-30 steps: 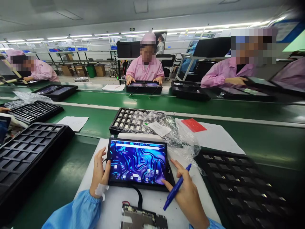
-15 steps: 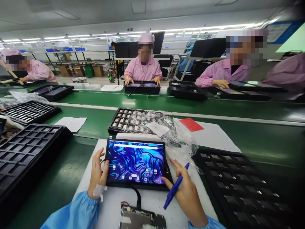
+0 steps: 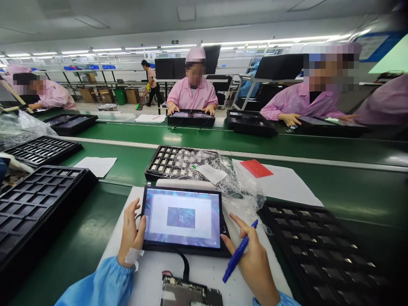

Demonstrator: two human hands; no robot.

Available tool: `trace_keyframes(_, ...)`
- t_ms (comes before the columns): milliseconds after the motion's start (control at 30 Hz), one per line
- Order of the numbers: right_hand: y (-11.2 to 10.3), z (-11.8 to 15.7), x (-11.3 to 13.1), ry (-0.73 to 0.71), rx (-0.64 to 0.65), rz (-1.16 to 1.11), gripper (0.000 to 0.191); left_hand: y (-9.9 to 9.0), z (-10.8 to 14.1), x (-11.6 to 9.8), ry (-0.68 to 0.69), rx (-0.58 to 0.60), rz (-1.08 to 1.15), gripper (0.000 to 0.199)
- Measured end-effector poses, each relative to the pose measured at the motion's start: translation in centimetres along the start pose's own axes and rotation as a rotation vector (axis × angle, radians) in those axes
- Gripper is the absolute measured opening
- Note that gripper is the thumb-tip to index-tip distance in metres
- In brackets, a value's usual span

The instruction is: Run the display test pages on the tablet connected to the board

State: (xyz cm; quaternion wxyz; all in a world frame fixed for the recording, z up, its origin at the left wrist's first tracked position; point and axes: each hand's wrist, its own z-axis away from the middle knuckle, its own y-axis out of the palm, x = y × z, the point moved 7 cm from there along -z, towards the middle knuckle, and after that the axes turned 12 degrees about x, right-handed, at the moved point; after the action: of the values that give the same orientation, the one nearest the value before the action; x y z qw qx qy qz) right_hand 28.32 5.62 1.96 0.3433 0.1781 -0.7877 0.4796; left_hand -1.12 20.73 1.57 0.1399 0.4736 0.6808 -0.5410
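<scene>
One tablet [image 3: 182, 219] (lit) lies face up, long axis left to right.

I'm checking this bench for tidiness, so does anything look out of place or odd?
Mostly orderly, but crumpled clear plastic film lies over part of the parts tray, obscuring some compartments, with a paper slip on top. A few dark specks also dot the white mat near the blue pen. No clear damage shows.

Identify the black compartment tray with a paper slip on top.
The black compartment tray just behind the tablet; the white slip lies on crumpled clear plastic over it. No slip lies on the others.
</scene>
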Motion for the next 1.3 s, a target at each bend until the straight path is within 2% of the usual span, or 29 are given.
trace_keyframes(100, -0.5, 0.3, 1.1, -0.04, -0.028, 0.009, 0.025, -0.2, 0.0, -0.4, 0.029, -0.01, -0.039, 0.044)
trace_keyframes(200, -0.2, 0.7, 2.2, -0.147, -0.039, 0.028, 0.023, -0.4, 0.2, -1.9, 0.149, -0.006, -0.173, 0.043)
trace_keyframes(333, 1.1, 1.1, 3.5, -0.3, 0.035, 0.051, 0.019, 1.0, 1.8, -5.4, 0.533, 0.159, -0.442, 0.04)
trace_keyframes(400, 1.4, 1.1, 3.5, -0.296, 0.048, 0.05, 0.019, 2.0, 2.7, -6.6, 0.71, 0.243, -0.558, 0.04)
trace_keyframes(433, 1.4, 1.1, 3.3, -0.281, 0.042, 0.047, 0.019, 2.3, 2.7, -6.8, 0.749, 0.266, -0.61, 0.042)
trace_keyframes(467, 1.3, 1.0, 3.2, -0.264, 0.032, 0.045, 0.019, 2.5, 2.3, -6.9, 0.753, 0.272, -0.653, 0.043)
trace_keyframes(533, 1.0, 0.9, 2.8, -0.232, 0.014, 0.044, 0.018, 1.9, 0.6, -6.5, 0.674, 0.214, -0.685, 0.041)
trace_keyframes(633, 0.6, 0.7, 2.5, -0.207, -0.013, 0.047, 0.016, -0.9, -2.6, -5.4, 0.411, -0.004, -0.561, 0.038)
trace_keyframes(700, 0.3, 0.6, 2.5, -0.202, -0.039, 0.047, 0.017, -2.9, -3.6, -4.3, 0.23, -0.157, -0.392, 0.041)
trace_keyframes(733, 0.2, 0.6, 2.6, -0.204, -0.053, 0.047, 0.017, -3.5, -3.6, -4.0, 0.192, -0.205, -0.329, 0.041)
trace_keyframes(800, 0.2, 0.6, 2.6, -0.202, -0.05, 0.051, 0.017, -3.4, -2.9, -4.3, 0.239, -0.208, -0.302, 0.042)
trace_keyframes(933, 0.2, 0.6, 2.5, -0.182, -0.044, 0.047, 0.017, -1.1, -0.4, -6.2, 0.534, -0.024, -0.446, 0.04)
trace_keyframes(1067, 0.2, 0.6, 2.5, -0.17, -0.04, 0.032, 0.017, 0.2, 1.1, -7.9, 0.776, 0.085, -0.481, 0.034)
trace_keyframes(1133, 0.3, 0.6, 2.3, -0.158, -0.024, 0.025, 0.015, 0.9, 1.1, -8.4, 0.809, 0.153, -0.492, 0.033)
trace_keyframes(1200, 0.4, 0.7, 2.1, -0.149, -0.008, 0.023, 0.013, 1.4, 0.9, -8.6, 0.779, 0.174, -0.526, 0.028)
trace_keyframes(1300, 0.6, 0.8, 1.8, -0.131, -0.002, 0.009, 0.013, 1.2, 0.1, -7.8, 0.621, 0.081, -0.598, 0.027)
